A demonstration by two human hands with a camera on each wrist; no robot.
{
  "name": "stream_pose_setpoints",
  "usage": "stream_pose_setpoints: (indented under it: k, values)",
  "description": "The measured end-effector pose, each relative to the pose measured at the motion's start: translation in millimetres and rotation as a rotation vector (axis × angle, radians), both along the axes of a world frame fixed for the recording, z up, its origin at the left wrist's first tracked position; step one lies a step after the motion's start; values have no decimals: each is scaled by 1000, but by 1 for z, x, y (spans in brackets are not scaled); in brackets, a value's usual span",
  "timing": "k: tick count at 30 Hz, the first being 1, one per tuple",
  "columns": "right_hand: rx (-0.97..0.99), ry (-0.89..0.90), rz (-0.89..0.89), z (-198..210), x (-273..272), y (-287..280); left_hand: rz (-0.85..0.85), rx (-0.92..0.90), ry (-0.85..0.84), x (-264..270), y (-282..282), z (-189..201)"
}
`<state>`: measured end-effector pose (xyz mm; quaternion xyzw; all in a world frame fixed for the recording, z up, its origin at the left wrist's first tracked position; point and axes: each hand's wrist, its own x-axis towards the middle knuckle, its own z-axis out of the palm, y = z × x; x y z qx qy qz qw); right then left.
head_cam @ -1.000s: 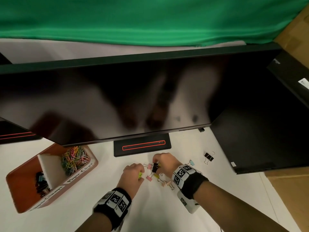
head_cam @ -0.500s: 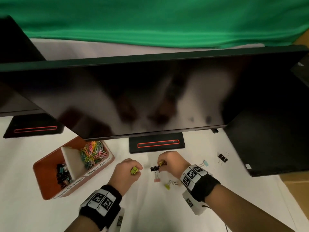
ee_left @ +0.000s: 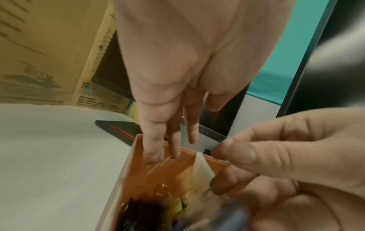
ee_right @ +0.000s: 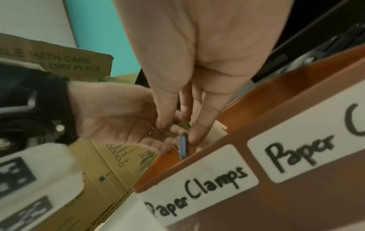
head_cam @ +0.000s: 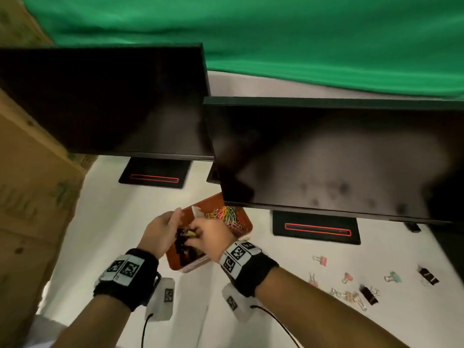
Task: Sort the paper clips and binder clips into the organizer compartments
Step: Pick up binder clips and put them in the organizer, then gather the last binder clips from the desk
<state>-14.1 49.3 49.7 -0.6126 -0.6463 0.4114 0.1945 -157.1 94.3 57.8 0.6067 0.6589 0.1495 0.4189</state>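
Observation:
A brown organizer (head_cam: 247, 223) stands on the white table under the monitor edge. Its far compartment holds coloured paper clips (head_cam: 227, 214), and the near one, labelled "Paper Clamps" (ee_right: 197, 186), holds dark binder clips (ee_left: 142, 215). Both hands hover over the near compartment. My left hand (head_cam: 175, 219) has its fingers straight (ee_left: 154, 150) and holds nothing. My right hand (head_cam: 197, 231) points its fingers down (ee_right: 197, 134). A blurred blue binder clip (ee_right: 182, 146) hangs just under them, and a yellow-green clip (ee_left: 180, 206) lies blurred below. Several binder clips (head_cam: 367, 295) lie loose on the table at right.
Two black monitors (head_cam: 326, 156) on red-striped stands (head_cam: 317, 228) overhang the table just behind the organizer. Cardboard boxes (head_cam: 30, 197) stand at the left. Cables from the wrist cameras (head_cam: 160, 300) trail toward the near edge.
Both hands moved left from the clip pile to above the organizer's near compartment. The left hand, which held a yellow-green clip, now has straight fingers, and clips show blurred below the hands.

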Motion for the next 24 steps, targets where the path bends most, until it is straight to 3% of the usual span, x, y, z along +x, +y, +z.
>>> stream_pose_setpoints:
  k: [4, 9, 12, 16, 19, 24]
  values:
    - [34, 87, -3, 2, 4, -15, -51, 121, -56, 6, -11, 11]
    - [76, 14, -50, -8, 79, -57, -353, 326, -131, 54, -42, 12]
    - [17, -158, -189, -26, 146, -96, -555, 274, -178, 101, -65, -8]
    - [-189, -402, -320, -39, 226, -152, -757, 173, -88, 164, -95, -41]
    - [-335, -425, -318, -43, 264, -189, -862, 67, 20, 202, -113, -66]
    - [-392, -413, -237, -62, 287, -218, -888, -28, 189, 237, -132, -91]
